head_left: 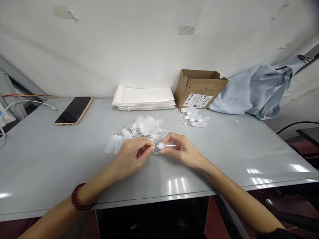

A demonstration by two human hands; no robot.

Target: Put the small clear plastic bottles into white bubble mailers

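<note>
A small translucent squeeze bottle [169, 145] lies sideways in my right hand [185, 151], its white neck and thin tip pointing left. The fingers and thumb of that hand are closed around its body. My left hand [136, 153] pinches at the very end of the tip, and what sits between those fingertips is too small to make out. A thin white strap loops below the neck, between both hands. Just behind my hands lies a loose pile of similar bottles [147, 125], several of them with looped straps.
A smaller group of bottles [196, 119] lies at the back right, before an open cardboard box [203, 85]. White padded envelopes [147, 98] are stacked against the wall. A phone [74, 111] and white cable [40, 102] lie left, a light-blue cloth bag [249, 89] right.
</note>
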